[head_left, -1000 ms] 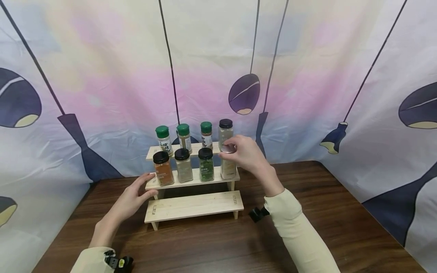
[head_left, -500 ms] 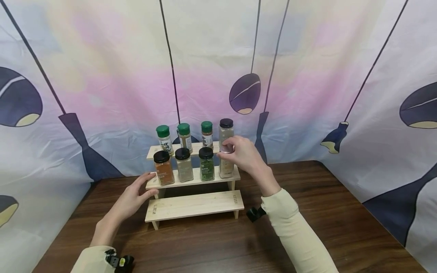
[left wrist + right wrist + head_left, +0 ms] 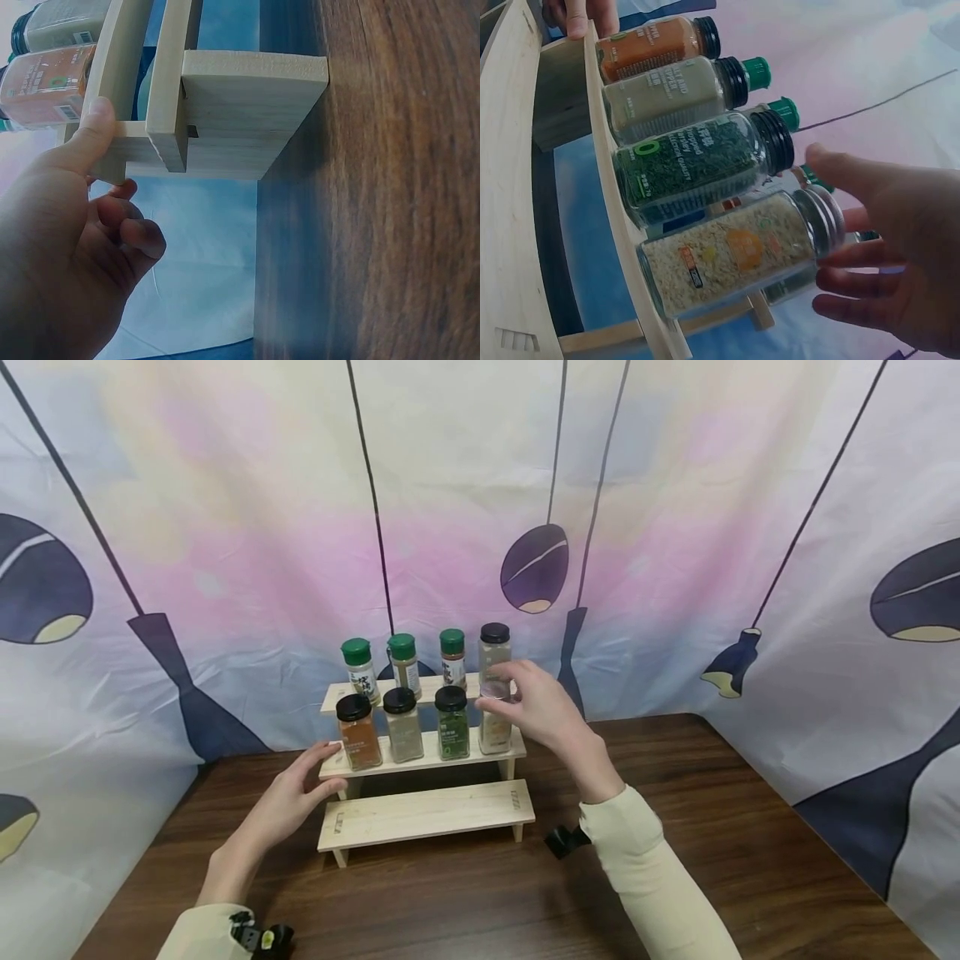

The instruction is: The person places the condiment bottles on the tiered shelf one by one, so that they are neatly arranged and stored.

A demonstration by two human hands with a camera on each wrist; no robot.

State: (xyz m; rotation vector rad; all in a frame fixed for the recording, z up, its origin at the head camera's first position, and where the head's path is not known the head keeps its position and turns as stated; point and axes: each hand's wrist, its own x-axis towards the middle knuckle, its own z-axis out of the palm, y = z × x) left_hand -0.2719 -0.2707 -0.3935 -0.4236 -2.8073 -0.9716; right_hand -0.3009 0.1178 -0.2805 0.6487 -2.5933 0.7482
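Wooden 3-step rack (image 3: 427, 814) sits at back of counter (image 3: 675, 827), close to curtain (image 3: 225, 568); bare wood counter to the right & in front. Lowest step bare.

Right hand (image 3: 542, 708) open, fingers spread, just off the silver cap of the pale-crumb jar (image 3: 727, 259) at right end of mid step; no grip. Left hand (image 3: 288, 802) thumb presses on the mid step's left end, other fingers loosely curled.

Beside the jar: green-herb jar (image 3: 453, 723), grey jar (image 3: 403, 727), orange jar (image 3: 358, 732). Top step: three green-cap bottles (image 3: 405, 664) & a black-cap jar (image 3: 494, 660) right behind the hand.
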